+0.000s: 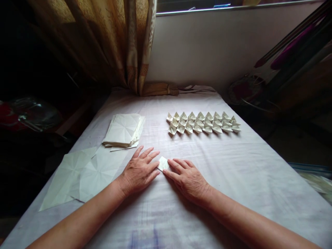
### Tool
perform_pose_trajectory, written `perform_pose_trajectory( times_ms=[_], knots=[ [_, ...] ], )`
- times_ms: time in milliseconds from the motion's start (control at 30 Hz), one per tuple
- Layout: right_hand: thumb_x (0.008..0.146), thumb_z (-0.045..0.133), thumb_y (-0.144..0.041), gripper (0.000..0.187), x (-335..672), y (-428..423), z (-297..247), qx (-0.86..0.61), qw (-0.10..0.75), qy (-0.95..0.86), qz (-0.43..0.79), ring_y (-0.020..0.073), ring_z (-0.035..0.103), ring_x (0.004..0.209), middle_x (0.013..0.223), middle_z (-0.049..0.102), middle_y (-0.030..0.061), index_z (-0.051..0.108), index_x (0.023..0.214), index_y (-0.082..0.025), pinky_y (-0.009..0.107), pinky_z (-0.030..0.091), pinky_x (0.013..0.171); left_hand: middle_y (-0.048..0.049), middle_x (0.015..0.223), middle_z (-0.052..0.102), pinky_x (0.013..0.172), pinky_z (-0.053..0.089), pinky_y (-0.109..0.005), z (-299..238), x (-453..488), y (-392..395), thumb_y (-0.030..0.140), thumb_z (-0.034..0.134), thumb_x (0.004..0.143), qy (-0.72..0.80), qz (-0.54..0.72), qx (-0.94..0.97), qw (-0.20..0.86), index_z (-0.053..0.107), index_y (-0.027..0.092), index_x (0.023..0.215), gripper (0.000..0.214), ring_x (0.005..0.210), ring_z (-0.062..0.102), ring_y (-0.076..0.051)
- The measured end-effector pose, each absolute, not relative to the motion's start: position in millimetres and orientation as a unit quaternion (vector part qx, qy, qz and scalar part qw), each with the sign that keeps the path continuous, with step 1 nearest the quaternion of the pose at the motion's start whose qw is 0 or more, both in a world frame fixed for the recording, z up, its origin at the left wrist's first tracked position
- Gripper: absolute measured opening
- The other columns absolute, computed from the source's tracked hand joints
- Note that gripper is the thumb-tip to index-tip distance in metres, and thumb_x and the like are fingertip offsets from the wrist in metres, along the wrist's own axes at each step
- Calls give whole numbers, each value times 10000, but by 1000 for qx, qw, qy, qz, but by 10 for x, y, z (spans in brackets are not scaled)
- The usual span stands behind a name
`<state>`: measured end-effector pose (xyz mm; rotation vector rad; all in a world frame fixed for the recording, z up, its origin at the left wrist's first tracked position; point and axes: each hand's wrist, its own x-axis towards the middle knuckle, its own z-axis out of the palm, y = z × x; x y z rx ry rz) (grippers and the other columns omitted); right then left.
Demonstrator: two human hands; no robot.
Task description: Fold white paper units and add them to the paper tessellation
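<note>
Paper (163,164) lies between left hand (141,168) and right hand (186,175) — both open, fingers extended — touching each one's fingertips.

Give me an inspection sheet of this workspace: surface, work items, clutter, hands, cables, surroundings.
Surface: pale cloth, creased, with a blue mark at the near edge.
Work items: small folded paper between the hands; stack and loose sheets at left; rows of folded pieces at right.
Clutter: shiny thing off the left side, too dark to name.
Hands: left hand and right hand both touch the small folded paper.
Cables: pale strand off the right side, perhaps a cord.
Surroundings: curtain, wall; dark at both sides.
</note>
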<state>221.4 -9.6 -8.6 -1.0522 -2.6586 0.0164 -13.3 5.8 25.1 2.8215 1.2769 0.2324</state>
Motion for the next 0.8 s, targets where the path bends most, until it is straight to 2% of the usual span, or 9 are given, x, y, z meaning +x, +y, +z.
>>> perform_pose_trajectory(
  times_ms=[67,167,333,500,800],
  knots=[
    [954,504,-244,330,2212,-105,-117,-368,148,-918,3,291,539,1192,1348,584,115,627,1256,-293,442,395,952,-54,1369,591,1180,142,-529,199,-83,37,409,463,959,393,84,915,30,589,252,1297,393,1348,436,-283],
    [952,506,-240,322,2216,-116,-145,-373,163,-913,0,291,499,1253,1396,549,101,631,1245,-286,441,383,976,-34,1364,599,1180,128,-534,110,-58,24,395,450,964,392,76,915,52,523,255,1367,432,1350,435,-286],
    [954,499,-237,341,2231,-118,-132,-369,150,-917,24,280,492,1258,1392,562,57,611,1271,-294,440,377,988,-6,1353,609,1157,137,-585,73,-86,88,311,453,960,412,83,904,82,556,314,1325,380,1360,417,-295],
    [961,488,-250,362,2233,-141,-127,-389,149,-909,32,295,478,1262,1401,554,42,585,1304,-311,456,373,993,-18,1386,580,1145,164,-611,42,-93,113,272,464,939,418,88,898,105,563,312,1314,390,1380,384,-301],
    [952,499,-234,374,2216,-158,-77,-387,136,-911,32,295,494,1226,1366,569,102,587,1312,-279,456,390,973,-15,1435,531,1129,116,-681,28,-78,80,266,457,940,439,86,883,144,556,315,1310,386,1428,295,-315]
  ],
)
